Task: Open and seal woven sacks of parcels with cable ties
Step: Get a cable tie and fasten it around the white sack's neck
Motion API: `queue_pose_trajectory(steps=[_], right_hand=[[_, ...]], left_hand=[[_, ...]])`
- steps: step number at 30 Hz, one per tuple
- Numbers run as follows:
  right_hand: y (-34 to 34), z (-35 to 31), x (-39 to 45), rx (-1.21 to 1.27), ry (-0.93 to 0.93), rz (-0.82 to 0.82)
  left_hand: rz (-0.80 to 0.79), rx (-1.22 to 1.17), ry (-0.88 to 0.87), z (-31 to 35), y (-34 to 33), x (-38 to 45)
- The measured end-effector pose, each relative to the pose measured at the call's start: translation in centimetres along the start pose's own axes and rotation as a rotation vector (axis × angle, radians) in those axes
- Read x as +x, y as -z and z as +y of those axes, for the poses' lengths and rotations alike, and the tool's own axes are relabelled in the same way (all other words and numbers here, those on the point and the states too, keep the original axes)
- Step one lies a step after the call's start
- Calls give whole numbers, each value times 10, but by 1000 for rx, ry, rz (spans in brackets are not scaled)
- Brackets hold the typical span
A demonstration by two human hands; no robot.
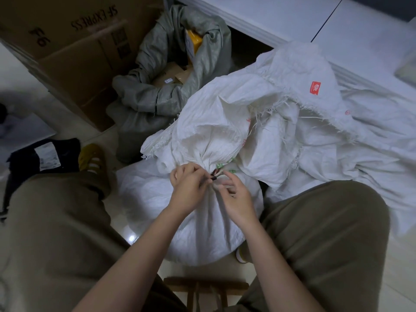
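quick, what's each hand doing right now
Left hand: pinching the cable tie at the neck of the white sack.
Right hand: fingers curled at the same neck; its grip cannot be told.

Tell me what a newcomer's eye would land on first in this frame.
First, the two bare hands at centre: the left hand and right hand work a small dark cable tie at the gathered neck of a bulging white woven sack between the knees. Behind it, an open grey woven sack shows cardboard parcels inside, next to a large brown cardboard box at upper left.
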State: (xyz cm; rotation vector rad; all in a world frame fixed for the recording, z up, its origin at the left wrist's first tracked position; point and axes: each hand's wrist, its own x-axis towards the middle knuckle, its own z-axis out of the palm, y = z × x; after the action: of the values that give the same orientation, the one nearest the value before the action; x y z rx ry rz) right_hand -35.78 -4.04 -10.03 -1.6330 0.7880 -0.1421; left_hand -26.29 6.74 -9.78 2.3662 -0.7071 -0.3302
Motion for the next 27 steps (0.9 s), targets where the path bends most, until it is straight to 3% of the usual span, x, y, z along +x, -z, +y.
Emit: queue_pose_trajectory(steps=[2, 5, 9, 15, 18, 24, 27], right_hand=[[1, 0, -5, -75, -35, -23], [0, -3, -15, -160, 2, 2], [-11, -15, -29, -197, 200, -47], [-31, -40, -48, -241, 323, -138], [-35, -50, -60, -237, 395, -124], [-26, -71, -83, -52, 510, -8], [-2, -89, -86, -12, 584, 103]], left_hand=[[54, 161, -129, -1, 8, -4], [1, 210, -206, 2, 26, -12], [17, 32, -235, 0, 49, -25], [84, -165, -258, 12, 73, -47], [111, -411, -166, 32, 89, -63], [240, -772, -45, 77, 117, -80], [274, -839, -25, 98, 128, -76]])
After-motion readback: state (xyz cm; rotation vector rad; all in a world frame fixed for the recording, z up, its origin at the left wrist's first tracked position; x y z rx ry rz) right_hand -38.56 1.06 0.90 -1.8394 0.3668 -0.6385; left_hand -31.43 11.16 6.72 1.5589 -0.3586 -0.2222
